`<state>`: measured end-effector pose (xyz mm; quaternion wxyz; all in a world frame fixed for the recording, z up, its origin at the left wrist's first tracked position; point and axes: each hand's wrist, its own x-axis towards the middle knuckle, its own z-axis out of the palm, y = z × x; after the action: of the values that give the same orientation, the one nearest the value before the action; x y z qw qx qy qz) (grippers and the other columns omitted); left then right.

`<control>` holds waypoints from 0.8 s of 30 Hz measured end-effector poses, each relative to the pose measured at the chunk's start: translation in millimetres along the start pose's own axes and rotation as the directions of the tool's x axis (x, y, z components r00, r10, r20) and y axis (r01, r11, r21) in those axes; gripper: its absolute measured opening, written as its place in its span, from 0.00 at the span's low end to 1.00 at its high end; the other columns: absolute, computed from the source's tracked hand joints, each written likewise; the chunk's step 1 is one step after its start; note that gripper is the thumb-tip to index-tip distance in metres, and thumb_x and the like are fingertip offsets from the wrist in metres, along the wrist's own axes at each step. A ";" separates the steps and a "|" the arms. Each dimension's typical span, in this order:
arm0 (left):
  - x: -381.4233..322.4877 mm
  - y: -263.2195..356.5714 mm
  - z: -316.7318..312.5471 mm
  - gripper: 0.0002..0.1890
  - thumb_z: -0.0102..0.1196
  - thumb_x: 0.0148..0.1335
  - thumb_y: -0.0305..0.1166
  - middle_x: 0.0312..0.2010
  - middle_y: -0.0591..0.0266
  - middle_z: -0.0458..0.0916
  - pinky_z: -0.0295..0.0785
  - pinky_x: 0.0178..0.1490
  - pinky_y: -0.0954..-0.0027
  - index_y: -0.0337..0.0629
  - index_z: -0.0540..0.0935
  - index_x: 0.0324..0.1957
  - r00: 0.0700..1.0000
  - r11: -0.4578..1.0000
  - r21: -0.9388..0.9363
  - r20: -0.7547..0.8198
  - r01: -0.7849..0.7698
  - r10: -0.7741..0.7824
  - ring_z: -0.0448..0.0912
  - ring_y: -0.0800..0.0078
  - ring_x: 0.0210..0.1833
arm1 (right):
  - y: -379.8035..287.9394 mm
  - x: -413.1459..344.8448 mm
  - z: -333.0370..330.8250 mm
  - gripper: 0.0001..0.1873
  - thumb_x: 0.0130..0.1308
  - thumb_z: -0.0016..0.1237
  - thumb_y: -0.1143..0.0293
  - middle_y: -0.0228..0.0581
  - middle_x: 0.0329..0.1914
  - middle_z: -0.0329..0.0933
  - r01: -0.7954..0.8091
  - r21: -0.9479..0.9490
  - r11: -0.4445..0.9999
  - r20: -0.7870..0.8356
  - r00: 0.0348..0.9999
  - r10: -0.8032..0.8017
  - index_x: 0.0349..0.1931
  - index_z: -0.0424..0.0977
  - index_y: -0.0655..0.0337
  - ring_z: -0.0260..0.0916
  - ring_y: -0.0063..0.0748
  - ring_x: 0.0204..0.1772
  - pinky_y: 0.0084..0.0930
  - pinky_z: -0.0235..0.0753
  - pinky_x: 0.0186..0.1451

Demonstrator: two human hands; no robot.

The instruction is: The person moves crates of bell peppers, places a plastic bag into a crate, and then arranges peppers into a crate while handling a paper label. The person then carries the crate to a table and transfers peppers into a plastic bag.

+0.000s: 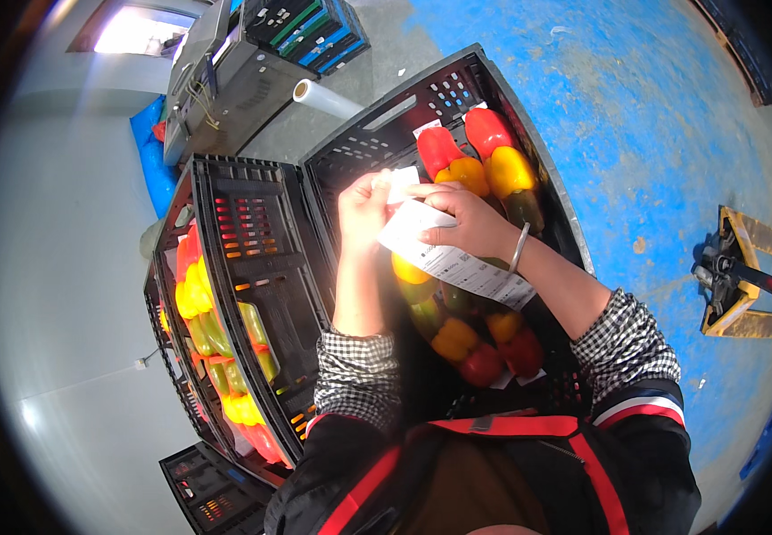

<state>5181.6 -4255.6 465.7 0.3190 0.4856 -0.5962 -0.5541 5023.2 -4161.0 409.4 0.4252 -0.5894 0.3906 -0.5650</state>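
Above an open black plastic crate (539,134), both of my hands are close together. My right hand (476,217) grips a long strip of printed white labels (453,264), which hangs down toward the right forearm. A smaller white label (402,182) is pinched at the thumb of my left hand (361,210), and my right fingertips reach its edge. Below lie rows of bell peppers: red (488,130), yellow (509,168) and dark green (523,208). White tags show at the ends of several rows. My hands and the strip hide the middle of the crate.
On the left stand more black crates (259,221) with packed peppers (212,334). Behind are a roll of clear film (325,99), a metal machine (225,87) and stacked folded crates (312,33). A yellow pallet jack (740,274) stands on the blue floor (626,147) at right.
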 end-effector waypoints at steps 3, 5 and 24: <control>17.9 -16.7 -17.7 0.12 0.54 0.67 0.35 0.26 0.64 0.81 0.72 0.32 0.77 0.36 0.81 0.32 0.976 0.995 -0.101 -0.218 -0.022 0.000 0.77 0.80 0.26 | 4.9 -3.2 0.3 0.17 0.53 0.59 0.66 0.46 0.63 0.67 -0.188 -0.081 0.979 0.194 0.960 0.201 0.39 0.75 0.68 0.67 0.40 0.61 0.32 0.64 0.63; 41.1 -32.7 -38.4 0.13 0.53 0.67 0.35 0.25 0.64 0.81 0.71 0.32 0.76 0.34 0.80 0.31 0.943 0.991 0.132 -0.331 0.027 0.018 0.76 0.79 0.25 | 6.8 -7.2 0.7 0.17 0.53 0.60 0.69 0.49 0.57 0.73 -0.329 0.030 0.944 0.285 0.908 0.308 0.40 0.75 0.70 0.72 0.34 0.55 0.27 0.69 0.57; -26.9 -206.0 58.8 0.33 0.60 0.56 0.41 0.67 0.35 0.50 0.57 0.67 0.47 0.42 0.67 0.63 0.853 0.373 0.903 -0.015 -0.212 0.522 0.52 0.32 0.67 | -16.2 -23.5 -15.9 0.15 0.51 0.60 0.67 0.40 0.30 0.78 -0.352 -0.086 0.932 0.632 0.704 0.324 0.36 0.75 0.67 0.75 0.29 0.36 0.28 0.71 0.41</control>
<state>5182.8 -4192.3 259.3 0.2256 0.5083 -0.8311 -0.0006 5005.7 -4134.4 416.8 0.6400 -0.6548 0.3128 -0.2523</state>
